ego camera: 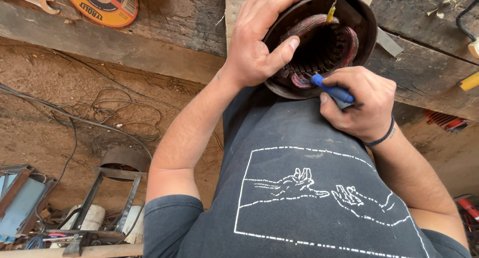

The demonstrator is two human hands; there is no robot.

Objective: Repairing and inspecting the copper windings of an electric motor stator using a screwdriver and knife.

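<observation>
The motor stator (pixel 319 43) rests at the edge of the wooden surface (pixel 169 53), against the person's belly. The left hand (pixel 259 43) clamps its rim; the right hand (pixel 361 106) grips a blue-handled tool (pixel 332 90), tip in the copper windings (pixel 304 78). Better to keep the stator braced and pry gently.

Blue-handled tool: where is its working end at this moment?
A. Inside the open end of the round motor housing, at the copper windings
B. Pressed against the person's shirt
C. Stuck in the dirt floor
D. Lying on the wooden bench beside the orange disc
A. The right hand grips the blue-handled tool with its tip at the copper windings inside the motor housing, which the left hand holds by its rim.
</observation>
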